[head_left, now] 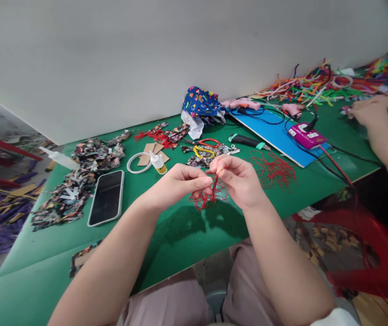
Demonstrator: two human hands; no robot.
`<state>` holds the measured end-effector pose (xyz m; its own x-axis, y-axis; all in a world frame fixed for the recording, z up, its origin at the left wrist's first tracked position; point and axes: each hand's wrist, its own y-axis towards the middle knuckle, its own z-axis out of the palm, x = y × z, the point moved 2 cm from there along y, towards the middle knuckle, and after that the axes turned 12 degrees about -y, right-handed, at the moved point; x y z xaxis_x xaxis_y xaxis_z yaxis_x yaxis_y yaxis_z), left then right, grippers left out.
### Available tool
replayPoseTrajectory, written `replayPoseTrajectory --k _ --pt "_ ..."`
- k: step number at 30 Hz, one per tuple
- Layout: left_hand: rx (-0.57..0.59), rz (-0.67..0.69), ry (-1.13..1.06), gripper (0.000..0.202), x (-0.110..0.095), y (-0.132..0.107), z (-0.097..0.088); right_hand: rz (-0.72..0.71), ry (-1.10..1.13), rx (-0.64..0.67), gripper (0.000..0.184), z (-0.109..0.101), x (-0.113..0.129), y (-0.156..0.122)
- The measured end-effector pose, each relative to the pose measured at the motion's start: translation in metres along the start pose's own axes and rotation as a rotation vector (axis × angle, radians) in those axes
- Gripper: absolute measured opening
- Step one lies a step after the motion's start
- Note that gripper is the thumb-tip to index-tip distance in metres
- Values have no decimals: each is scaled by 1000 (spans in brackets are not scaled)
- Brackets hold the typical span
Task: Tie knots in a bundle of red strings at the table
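Observation:
My left hand (180,183) and my right hand (238,179) meet above the green table (180,235), both with fingers pinched on a tangle of thin red thread (209,197) that hangs between them. More loose red thread (273,168) lies on the table just right of my right hand. Small patterned fabric pieces (204,156) with yellow and red loops lie just beyond my hands.
A phone (107,197) lies face up at left beside a heap of fabric scraps (78,181). A glue bottle (158,163), white ring (136,163), blue board (278,133), pink glue gun (243,104) and pink device (306,135) sit further back. Another person's hand (370,111) works among coloured pipe cleaners (312,83) at right.

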<state>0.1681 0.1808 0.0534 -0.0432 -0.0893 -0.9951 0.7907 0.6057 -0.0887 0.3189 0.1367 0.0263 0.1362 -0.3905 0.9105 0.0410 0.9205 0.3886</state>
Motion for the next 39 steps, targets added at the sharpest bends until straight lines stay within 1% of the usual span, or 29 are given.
replayPoseTrajectory --k 5,8,10,12,15,18,21,25,27,29,33,39 --pt "-71 25 47 33 0 3 -2 -46 120 -234 13 -20 6 4" --pt "-148 24 -19 31 2 6 -5 -66 146 -358 18 -37 11 5" --pt "-201 12 -107 30 5 9 -8 -62 128 -431 21 -49 13 5" --pt "-252 -21 -217 31 9 12 -11 -69 118 -478 22 -60 14 4" --pt "-314 -66 -368 33 12 14 -16 -100 153 -498 18 -71 14 3" --pt "-343 -57 -405 24 13 14 -19 -114 161 -513 17 -75 14 4" --pt "-355 -3 -343 22 12 13 -18 -63 110 -507 20 -66 12 6" --pt "-426 78 -180 25 7 10 -12 49 39 -433 21 -36 0 9" --pt "-421 123 -73 25 3 9 -7 134 28 -375 20 -21 -8 9" --pt "-386 159 13 24 -1 7 -3 164 4 -317 18 -9 -13 8" --pt "-339 184 108 24 -4 4 2 112 -99 -228 11 0 -14 6" --pt "-253 172 195 27 -5 4 3 50 -178 -163 8 1 -10 4"
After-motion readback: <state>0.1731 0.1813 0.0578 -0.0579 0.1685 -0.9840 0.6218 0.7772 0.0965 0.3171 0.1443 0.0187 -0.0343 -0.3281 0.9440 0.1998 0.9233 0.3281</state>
